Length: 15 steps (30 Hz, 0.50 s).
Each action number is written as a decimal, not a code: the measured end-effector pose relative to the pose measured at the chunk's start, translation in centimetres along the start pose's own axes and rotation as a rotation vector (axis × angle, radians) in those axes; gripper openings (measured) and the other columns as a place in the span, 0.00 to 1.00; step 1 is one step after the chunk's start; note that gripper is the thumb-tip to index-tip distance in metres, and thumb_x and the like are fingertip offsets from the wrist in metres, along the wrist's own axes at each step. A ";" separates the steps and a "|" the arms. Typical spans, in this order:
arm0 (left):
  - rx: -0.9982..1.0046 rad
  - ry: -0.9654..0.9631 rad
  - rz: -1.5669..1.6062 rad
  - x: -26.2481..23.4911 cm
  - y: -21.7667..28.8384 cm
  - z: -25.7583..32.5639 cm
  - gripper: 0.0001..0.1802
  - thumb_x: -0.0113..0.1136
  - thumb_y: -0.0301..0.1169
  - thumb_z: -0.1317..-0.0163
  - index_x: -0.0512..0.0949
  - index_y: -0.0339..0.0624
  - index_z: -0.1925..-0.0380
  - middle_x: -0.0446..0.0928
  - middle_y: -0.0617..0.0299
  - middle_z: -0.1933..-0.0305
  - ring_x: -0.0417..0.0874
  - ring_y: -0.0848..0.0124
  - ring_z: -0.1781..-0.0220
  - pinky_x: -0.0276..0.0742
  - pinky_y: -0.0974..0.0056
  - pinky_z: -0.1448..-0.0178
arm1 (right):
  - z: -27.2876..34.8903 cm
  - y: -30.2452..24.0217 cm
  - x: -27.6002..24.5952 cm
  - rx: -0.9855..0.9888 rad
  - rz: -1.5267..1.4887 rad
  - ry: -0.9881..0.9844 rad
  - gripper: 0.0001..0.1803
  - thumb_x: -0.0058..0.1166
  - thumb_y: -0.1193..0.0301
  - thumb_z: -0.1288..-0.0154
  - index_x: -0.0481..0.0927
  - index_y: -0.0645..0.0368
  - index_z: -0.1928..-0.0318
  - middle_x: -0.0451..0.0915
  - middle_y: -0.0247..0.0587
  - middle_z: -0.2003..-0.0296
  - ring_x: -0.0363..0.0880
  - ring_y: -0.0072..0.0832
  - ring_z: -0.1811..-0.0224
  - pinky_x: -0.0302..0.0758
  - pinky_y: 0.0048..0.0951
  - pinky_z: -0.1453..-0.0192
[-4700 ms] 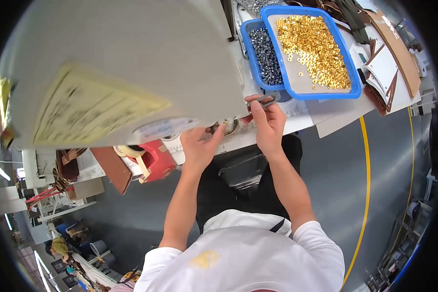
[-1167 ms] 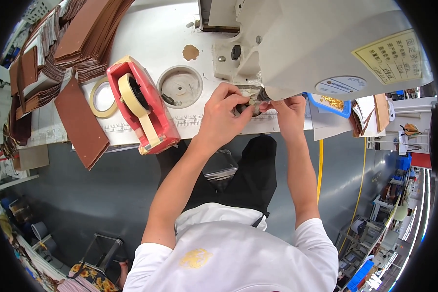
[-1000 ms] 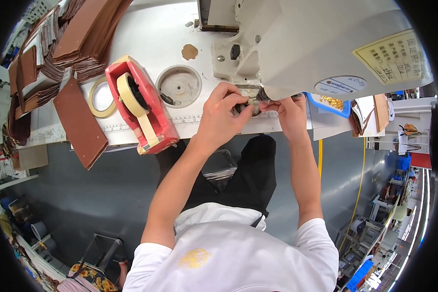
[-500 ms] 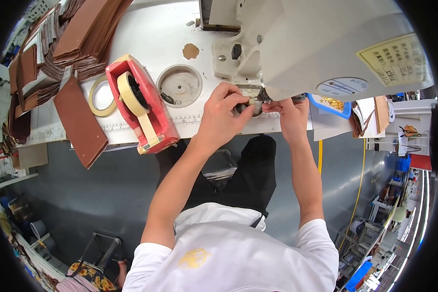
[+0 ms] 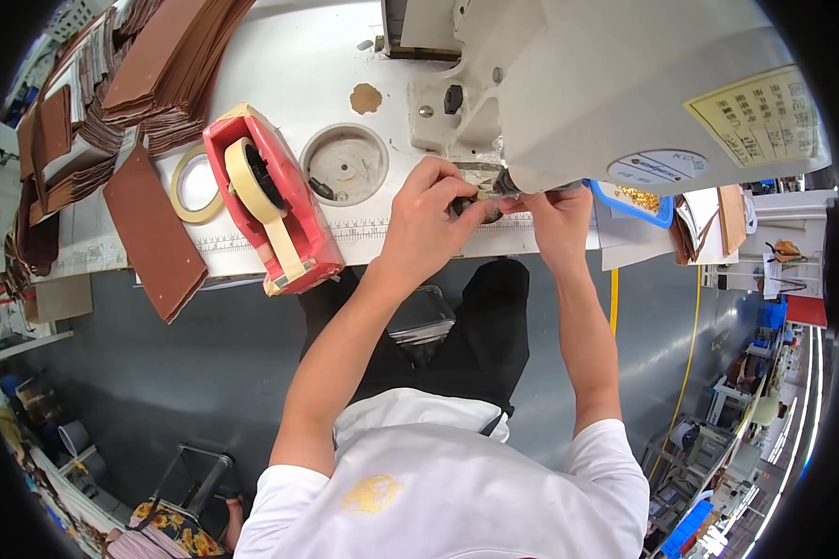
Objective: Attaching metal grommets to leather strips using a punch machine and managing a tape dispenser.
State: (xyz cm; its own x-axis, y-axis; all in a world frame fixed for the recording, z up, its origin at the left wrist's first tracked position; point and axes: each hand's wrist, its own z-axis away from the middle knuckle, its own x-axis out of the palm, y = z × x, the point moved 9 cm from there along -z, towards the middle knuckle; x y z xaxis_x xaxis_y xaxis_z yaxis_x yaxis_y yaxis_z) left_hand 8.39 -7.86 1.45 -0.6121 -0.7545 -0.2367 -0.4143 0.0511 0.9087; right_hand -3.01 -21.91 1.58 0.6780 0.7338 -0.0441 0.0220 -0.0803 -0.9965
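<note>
Both hands meet under the head of a large off-white machine (image 5: pixel 625 84) at the table's front edge. My left hand (image 5: pixel 429 219) pinches a small dark piece (image 5: pixel 471 207) against the machine's lower end. My right hand (image 5: pixel 557 219) closes on the same spot from the right, its fingertips partly hidden under the machine head. What exactly lies between the fingers is too small to tell.
A red tape dispenser (image 5: pixel 270 200) with beige tape stands left of my hands, a tape roll (image 5: pixel 196 182) beyond it. Stacks of brown leather pieces (image 5: pixel 149 74) fill the left of the white table (image 5: pixel 298 56). A round recess (image 5: pixel 345 163) sits nearby. A blue tray (image 5: pixel 639 200) peeks out right.
Since 4.7 s ago my view swung right to left, so the blue trays left view and the tape dispenser and leather stacks came in. Over the last second the hands stayed almost still.
</note>
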 end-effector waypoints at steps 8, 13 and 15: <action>0.039 0.002 0.024 0.1 0.0 0.0 0.09 0.74 0.24 0.49 0.84 0.30 0.69 0.77 0.56 0.62 0.82 0.66 0.69 0.81 0.65 0.66 | 0.4 -0.3 0.7 -0.104 0.077 -0.060 0.08 0.56 0.78 0.26 0.82 0.71 0.53 0.87 0.44 0.60 0.88 0.26 0.63 0.85 0.26 0.57; 0.070 0.007 0.026 0.3 -0.1 0.0 0.09 0.74 0.23 0.48 0.84 0.30 0.69 0.76 0.56 0.62 0.82 0.67 0.69 0.81 0.65 0.67 | 0.0 -0.2 0.6 -0.140 0.001 -0.037 0.06 0.56 0.79 0.27 0.82 0.71 0.55 0.87 0.42 0.63 0.87 0.25 0.64 0.85 0.25 0.58; 0.054 0.013 0.062 0.4 -0.2 0.0 0.08 0.73 0.23 0.48 0.84 0.30 0.69 0.76 0.57 0.62 0.82 0.67 0.70 0.81 0.65 0.67 | -0.2 0.1 0.4 -0.135 0.034 -0.035 0.06 0.56 0.80 0.27 0.82 0.71 0.55 0.87 0.42 0.63 0.87 0.25 0.65 0.84 0.25 0.59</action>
State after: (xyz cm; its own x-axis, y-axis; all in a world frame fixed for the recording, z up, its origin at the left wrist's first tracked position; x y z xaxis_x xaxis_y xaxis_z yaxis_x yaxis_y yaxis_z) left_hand 8.25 -8.17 1.17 -0.6292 -0.7572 -0.1755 -0.4114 0.1328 0.9017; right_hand -2.56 -21.79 1.46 0.6539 0.7521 -0.0821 0.0997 -0.1932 -0.9761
